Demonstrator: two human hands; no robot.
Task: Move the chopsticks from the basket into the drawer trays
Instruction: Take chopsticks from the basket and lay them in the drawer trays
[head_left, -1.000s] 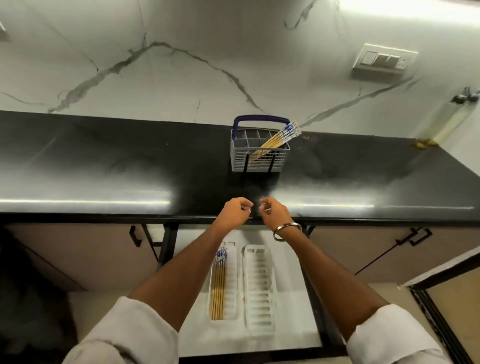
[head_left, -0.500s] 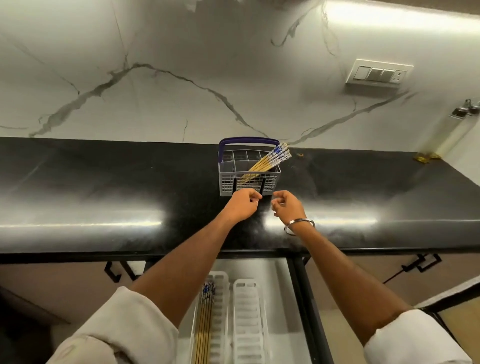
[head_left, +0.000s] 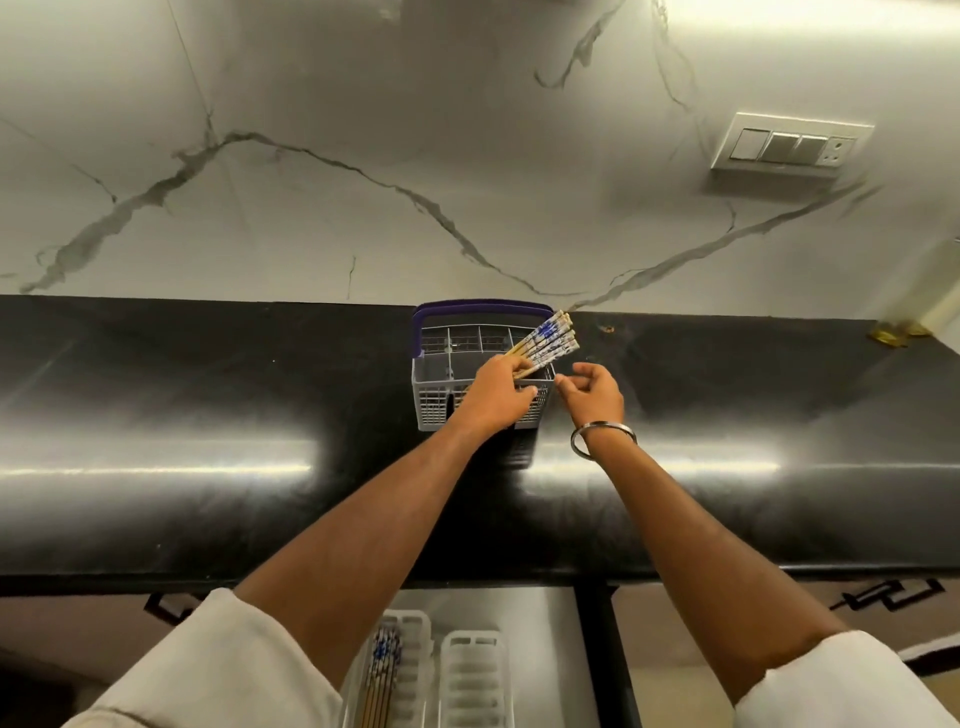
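Note:
A grey cutlery basket (head_left: 431, 400) with a purple handle stands on the black counter. A bundle of chopsticks (head_left: 548, 340) with blue-and-white patterned tops leans out of its right side. My left hand (head_left: 496, 397) reaches over the basket's front and its thumb and fingers close round the lower part of the bundle. My right hand (head_left: 595, 392) hovers just right of the basket, fingers loosely curled, holding nothing. Below the counter, in the open drawer (head_left: 543, 649), lie two white trays: the left tray (head_left: 418, 626) holds several chopsticks (head_left: 382, 662), and the right tray (head_left: 475, 675) has none.
The glossy black counter (head_left: 208, 415) runs the full width against a marbled white wall. A switch plate (head_left: 789, 148) is on the wall at upper right. Dark cabinet handles (head_left: 891, 597) flank the drawer. A small yellow object (head_left: 896, 332) lies at the counter's far right.
Both hands rose from the counter's front edge to the basket. My left hand has taken hold of the chopsticks, and the view tilted up, so less of the drawer shows.

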